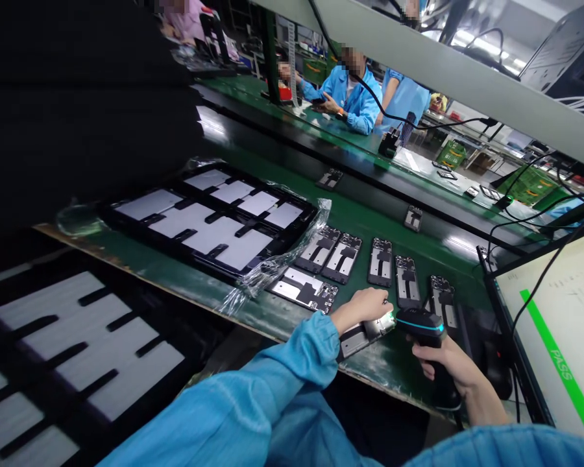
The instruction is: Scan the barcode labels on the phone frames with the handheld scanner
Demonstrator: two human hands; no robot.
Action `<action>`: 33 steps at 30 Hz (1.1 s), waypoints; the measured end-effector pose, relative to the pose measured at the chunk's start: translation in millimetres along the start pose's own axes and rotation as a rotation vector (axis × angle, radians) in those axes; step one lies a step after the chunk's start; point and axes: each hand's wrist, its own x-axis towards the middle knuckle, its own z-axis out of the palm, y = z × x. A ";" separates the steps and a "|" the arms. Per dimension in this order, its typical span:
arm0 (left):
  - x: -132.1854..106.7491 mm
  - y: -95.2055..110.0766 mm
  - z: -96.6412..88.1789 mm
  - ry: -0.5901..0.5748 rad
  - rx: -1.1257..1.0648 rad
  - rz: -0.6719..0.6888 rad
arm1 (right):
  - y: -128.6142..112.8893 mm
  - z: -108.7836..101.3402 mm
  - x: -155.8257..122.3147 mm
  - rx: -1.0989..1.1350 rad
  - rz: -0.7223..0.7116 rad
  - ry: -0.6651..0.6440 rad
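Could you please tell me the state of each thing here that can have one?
Left hand: pressing on a phone frame.
Right hand: gripping the scanner.
Scanner: lit, aimed at the frame.
Monitor: on, green PASS bar.
Tray: filled, wrap opened.

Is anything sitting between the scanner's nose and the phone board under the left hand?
Nothing visible. The scanner in the right hand points straight at the phone board that the left hand rests on.
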 end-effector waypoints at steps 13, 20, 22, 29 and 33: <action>1.0 0.5 0.7 -0.009 0.027 -0.012 | 14.1 2.8 -5.5 0.089 -0.055 0.040; 3.3 0.4 3.2 0.008 0.059 -0.039 | 20.9 4.4 -6.1 0.087 -0.098 0.043; 1.7 1.4 4.4 0.018 0.073 -0.043 | 16.8 7.1 -7.8 0.041 -0.128 0.038; -18.2 8.5 13.7 0.132 0.148 -0.061 | -18.0 22.5 -7.4 -0.180 -0.138 0.052; -23.8 8.2 16.9 0.164 0.135 -0.044 | -35.2 28.5 -6.2 -0.270 -0.109 0.002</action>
